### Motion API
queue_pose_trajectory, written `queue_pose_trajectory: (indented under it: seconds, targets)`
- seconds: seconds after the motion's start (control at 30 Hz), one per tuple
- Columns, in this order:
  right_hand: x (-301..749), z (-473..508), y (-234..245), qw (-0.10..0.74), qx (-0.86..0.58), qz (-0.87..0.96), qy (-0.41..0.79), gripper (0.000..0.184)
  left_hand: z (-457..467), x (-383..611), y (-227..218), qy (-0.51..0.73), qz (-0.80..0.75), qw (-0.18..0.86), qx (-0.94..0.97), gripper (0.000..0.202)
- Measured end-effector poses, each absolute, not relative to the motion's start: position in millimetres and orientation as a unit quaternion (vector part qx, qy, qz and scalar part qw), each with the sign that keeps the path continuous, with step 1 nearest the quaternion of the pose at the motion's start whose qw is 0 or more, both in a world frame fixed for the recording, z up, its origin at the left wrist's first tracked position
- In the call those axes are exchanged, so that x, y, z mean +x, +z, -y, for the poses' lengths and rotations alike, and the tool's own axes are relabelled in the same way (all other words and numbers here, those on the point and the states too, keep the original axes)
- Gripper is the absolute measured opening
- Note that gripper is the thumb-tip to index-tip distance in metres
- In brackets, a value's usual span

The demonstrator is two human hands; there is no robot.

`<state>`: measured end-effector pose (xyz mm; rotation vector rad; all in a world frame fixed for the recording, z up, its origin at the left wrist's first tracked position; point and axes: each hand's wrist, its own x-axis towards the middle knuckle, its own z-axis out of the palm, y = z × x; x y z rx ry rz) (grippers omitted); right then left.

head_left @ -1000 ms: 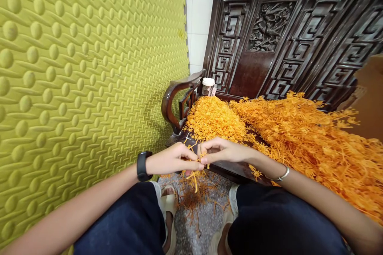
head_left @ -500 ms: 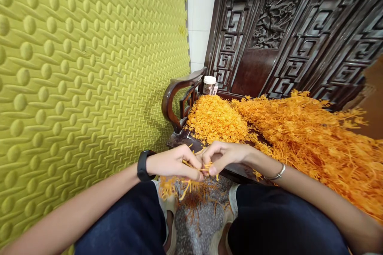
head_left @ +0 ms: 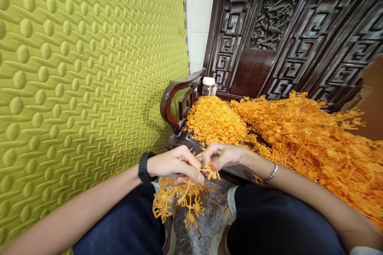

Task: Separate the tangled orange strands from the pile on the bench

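Note:
My left hand point(head_left: 175, 163), with a black wristband, is closed round an orange branched plastic sprig point(head_left: 179, 197) that hangs down between my knees. My right hand point(head_left: 223, 155), with a thin bracelet on its wrist, pinches the top of the same sprig just beside the left fingertips. Both hands meet in front of the edge of a dark wooden bench point(head_left: 191, 145). On the seat lies a heap of small orange pieces point(head_left: 217, 119), and to its right a large pile of long orange sprigs point(head_left: 314, 139).
A green embossed foam mat point(head_left: 83, 79) stands upright on the left. The carved bench back point(head_left: 284, 36) rises behind the piles, with a small white-capped jar point(head_left: 208, 86) by the armrest point(head_left: 176, 99). Orange scraps litter the speckled floor point(head_left: 200, 223) between my sandalled feet.
The sprig has come further out below my hands and now hangs lower and wider. Both hands have stayed together at the bench edge, shifting only slightly.

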<state>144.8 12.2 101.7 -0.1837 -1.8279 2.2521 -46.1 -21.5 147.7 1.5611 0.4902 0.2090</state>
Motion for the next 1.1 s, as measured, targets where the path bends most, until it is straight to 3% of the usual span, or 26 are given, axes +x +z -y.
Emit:
queue_pose_trajectory:
  seconds: [0.37, 0.77, 0.93, 1.1]
  targets:
    - [141, -13, 98, 0.145, -0.015, 0.538, 0.830, 0.029, 17, -40, 146, 0.100, -0.211, 0.766, 0.599, 0.010]
    - [146, -10, 100, 0.167, 0.007, 0.520, 0.838, 0.027, 13, -31, 142, 0.121, -0.210, 0.782, 0.574, 0.011]
    - [143, -9, 118, 0.268, 0.061, 0.532, 0.801, 0.043, 18, -37, 153, 0.231, -0.151, 0.773, 0.572, 0.022]
    - [136, -15, 123, 0.314, 0.061, 0.536, 0.781, 0.039, 26, -32, 170, 0.093, -0.137, 0.718, 0.676, 0.020]
